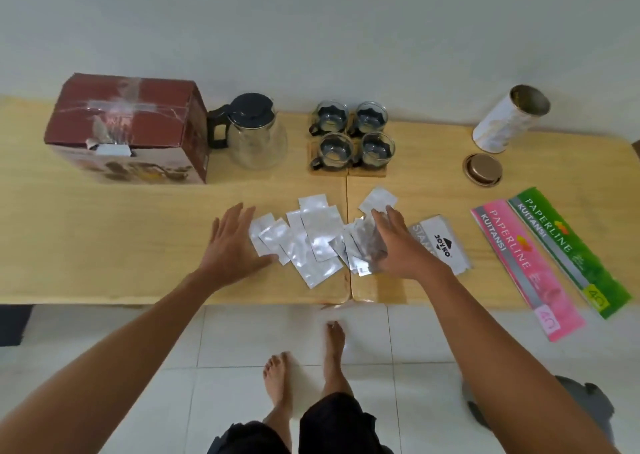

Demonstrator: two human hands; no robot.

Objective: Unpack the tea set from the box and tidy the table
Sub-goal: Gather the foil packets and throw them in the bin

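Sachets point(311, 239) of silver foil lie scattered near the table's point(104, 245) front edge. The left hand point(232, 242) lies flat, fingers straight, touching them; the right hand point(398, 242) covers a bunch, whether gripping I cannot tell. Farther back stand the taped box point(128, 128), the teapot point(256, 135) just beside it, and four cups point(337, 150) on coasters point(369, 172).

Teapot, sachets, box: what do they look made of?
Teapot: clear glass body, table shows through; matte black lid and handle, likely plastic.
Sachets: shiny silver foil or metallised film, crinkled glare.
Box: printed cardboard, folded edges, clear tape on top.
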